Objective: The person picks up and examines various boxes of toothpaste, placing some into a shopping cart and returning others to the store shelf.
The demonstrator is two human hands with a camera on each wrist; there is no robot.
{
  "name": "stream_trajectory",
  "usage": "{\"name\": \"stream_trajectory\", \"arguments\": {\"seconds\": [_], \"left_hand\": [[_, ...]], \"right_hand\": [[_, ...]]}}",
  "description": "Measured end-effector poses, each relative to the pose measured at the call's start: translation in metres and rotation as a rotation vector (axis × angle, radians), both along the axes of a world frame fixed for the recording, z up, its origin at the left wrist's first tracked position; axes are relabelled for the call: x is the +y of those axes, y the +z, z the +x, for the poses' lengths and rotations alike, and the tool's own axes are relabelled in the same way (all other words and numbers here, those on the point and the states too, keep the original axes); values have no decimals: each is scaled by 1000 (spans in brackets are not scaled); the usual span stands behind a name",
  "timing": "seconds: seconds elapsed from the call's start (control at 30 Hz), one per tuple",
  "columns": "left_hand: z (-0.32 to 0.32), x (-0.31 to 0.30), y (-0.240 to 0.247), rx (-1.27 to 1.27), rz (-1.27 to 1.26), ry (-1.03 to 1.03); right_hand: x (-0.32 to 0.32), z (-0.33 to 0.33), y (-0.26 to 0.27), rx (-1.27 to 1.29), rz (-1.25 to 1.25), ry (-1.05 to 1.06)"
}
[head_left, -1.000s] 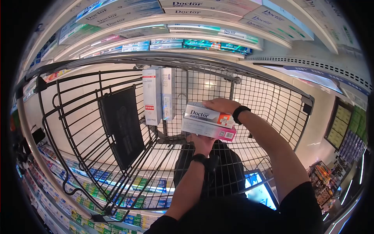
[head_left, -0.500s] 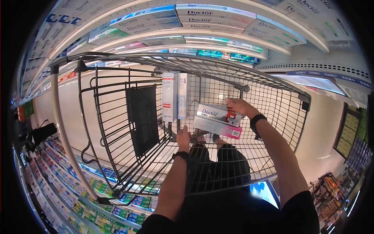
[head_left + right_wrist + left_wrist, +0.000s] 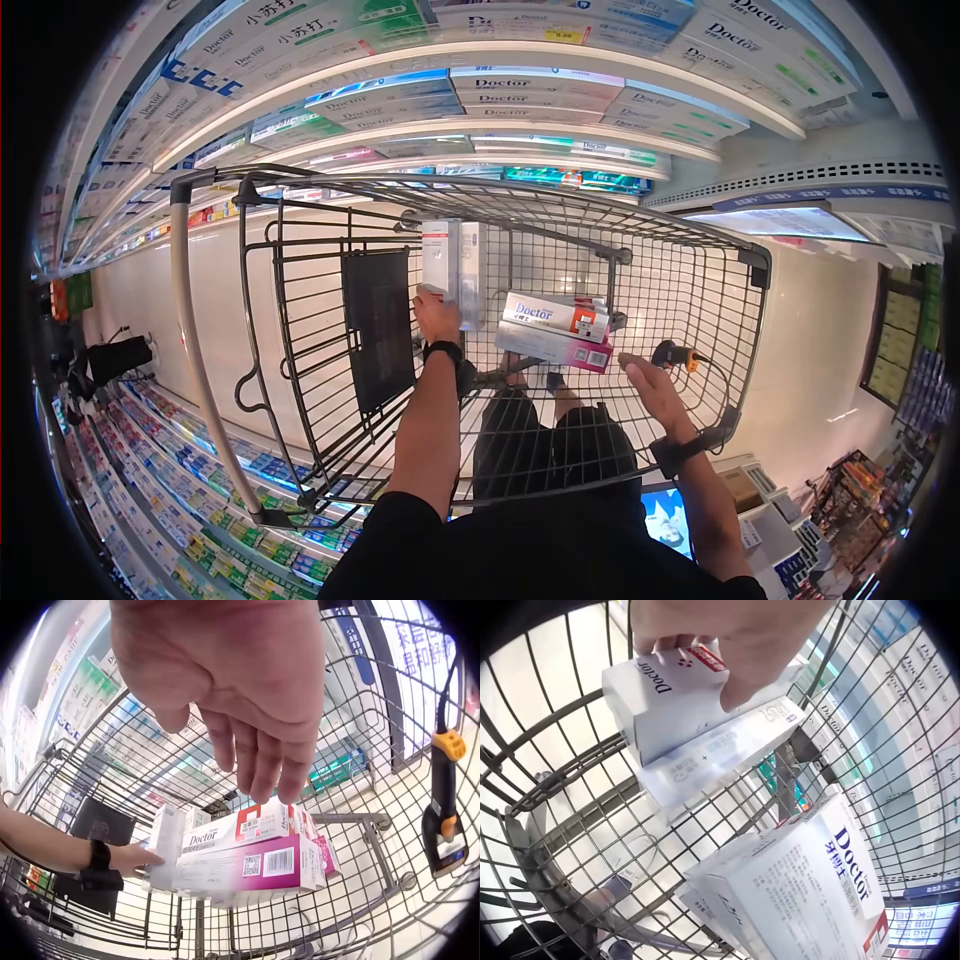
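Observation:
In the head view my left hand (image 3: 437, 315) grips the near end of a white Doctor toothpaste box (image 3: 438, 255) with a red label. The left wrist view shows the thumb on one side of that box and the fingers on the other. A slimmer white box (image 3: 720, 757) stands right beside it. To the right, a toothpaste box (image 3: 552, 314) with an orange-red end lies on a pink-ended box (image 3: 247, 868) in the shopping cart. My right hand (image 3: 655, 392) holds nothing, its fingers extended above the cart's right part.
The wire cart (image 3: 690, 300) surrounds the boxes, with a black seat panel (image 3: 380, 330) at its left end. A black and yellow handheld device (image 3: 442, 806) hangs at the right. Shelves (image 3: 560, 100) of boxed toothpaste stand beyond the cart. My legs (image 3: 555, 440) show below.
My right hand has let go of the stacked boxes and drawn back to the lower right. My left hand left that stack, moved left and took hold of the white box with the red label.

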State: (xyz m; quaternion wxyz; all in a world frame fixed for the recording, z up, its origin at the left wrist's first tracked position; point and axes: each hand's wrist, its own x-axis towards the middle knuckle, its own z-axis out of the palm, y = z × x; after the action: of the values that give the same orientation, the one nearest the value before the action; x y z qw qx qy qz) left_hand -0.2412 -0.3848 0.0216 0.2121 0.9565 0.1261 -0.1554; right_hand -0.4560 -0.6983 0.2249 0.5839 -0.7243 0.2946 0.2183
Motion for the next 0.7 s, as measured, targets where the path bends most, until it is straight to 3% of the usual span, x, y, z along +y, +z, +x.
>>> {"name": "stream_trajectory", "arguments": {"seconds": [0.23,0.47,0.57,0.6,0.7], "left_hand": [[9,5,30,-16,13,-3],[-8,29,100,165,-536,10],[-19,12,192,262,-890,20],[-23,-3,244,302,-908,7],[-33,-24,329,265,-921,-148]], "right_hand": [[6,-6,27,-85,-19,-27],[6,4,58,-297,-2,45],[3,-3,60,-411,-96,100],[1,-2,74,-369,-42,85],[-3,0,104,-427,53,-14]]}}
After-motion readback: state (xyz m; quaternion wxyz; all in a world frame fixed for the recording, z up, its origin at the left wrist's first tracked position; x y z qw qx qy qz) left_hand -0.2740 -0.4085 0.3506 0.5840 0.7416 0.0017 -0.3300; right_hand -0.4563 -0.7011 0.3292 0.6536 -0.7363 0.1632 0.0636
